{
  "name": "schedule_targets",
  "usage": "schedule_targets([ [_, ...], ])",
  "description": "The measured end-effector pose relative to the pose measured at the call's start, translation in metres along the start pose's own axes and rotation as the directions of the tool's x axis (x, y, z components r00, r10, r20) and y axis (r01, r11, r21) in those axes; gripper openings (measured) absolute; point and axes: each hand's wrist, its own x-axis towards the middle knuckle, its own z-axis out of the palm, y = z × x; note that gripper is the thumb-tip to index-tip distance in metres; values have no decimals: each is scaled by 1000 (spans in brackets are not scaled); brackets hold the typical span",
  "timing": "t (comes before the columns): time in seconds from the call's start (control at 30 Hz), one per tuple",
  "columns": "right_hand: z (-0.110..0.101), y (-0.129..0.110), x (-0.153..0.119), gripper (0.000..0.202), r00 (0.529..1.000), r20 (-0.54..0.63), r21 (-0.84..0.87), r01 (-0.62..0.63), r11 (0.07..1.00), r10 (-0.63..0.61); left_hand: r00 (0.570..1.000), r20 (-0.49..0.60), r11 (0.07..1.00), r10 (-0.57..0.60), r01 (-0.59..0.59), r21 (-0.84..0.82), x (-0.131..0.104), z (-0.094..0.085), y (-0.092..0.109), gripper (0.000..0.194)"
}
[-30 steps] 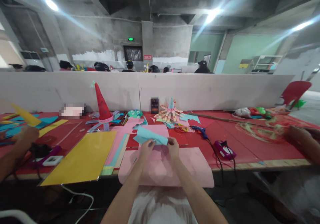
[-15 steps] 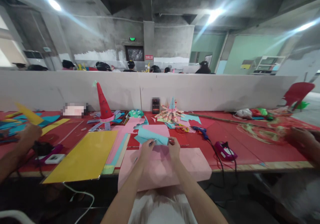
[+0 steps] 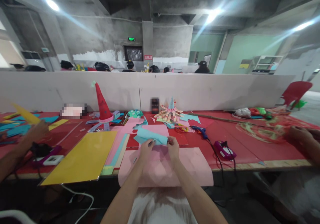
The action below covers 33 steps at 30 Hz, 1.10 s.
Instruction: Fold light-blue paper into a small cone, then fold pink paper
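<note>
A light-blue sheet of paper (image 3: 153,134), curled into a loose roll, is held between both hands over a pink sheet. My left hand (image 3: 146,147) pinches its lower left edge, with a small dark object, too small to name, at the fingers. At the roll's right end, my right hand (image 3: 173,145) grips the rim between thumb and fingers. Beneath my forearms a large pink sheet (image 3: 192,165) hangs over the table's front edge. Just beyond the roll lie yellow-handled scissors (image 3: 184,128) and a blue glue gun (image 3: 200,130).
A yellow sheet (image 3: 82,157) overhangs the edge at left, near a red paper cone (image 3: 102,102). A purple power strip (image 3: 225,150) with cords sits at right. Co-workers' hands (image 3: 40,130) hold yellow paper at left and netting (image 3: 265,129) at right. A white partition (image 3: 212,91) stands behind.
My hands and the blue roll keep nearly the same pose. At left, a co-worker's hand has shifted right with the yellow paper. The whole view has moved slightly.
</note>
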Motion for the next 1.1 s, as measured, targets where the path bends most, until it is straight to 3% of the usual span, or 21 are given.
schedule_targets([
  [0.23, 6, -14, -11, 30, 985, 72, -139, 168, 976, -159, 1000, 14, 997, 14, -13, -77, 3, 4, -8, 15],
  [0.37, 7, -14, -12, 38, 981, 83, -179, 187, 966, -174, 999, 35, 990, 32, -27, -140, 2, 4, -3, 19],
  [0.7, 5, -15, -13, 47, 974, 120, -265, 216, 940, -190, 998, -56, 999, -2, 0, -46, -3, -12, -4, 26],
  [0.93, 5, -14, -11, 48, 971, 160, -227, 211, 951, -178, 999, 11, 993, 51, -52, 104, 4, -36, 1, 28],
  [1.1, 1, -5, -4, 43, 987, 121, -61, 110, 992, -102, 998, 16, 996, 61, -62, 68, 8, -40, 0, 24],
])
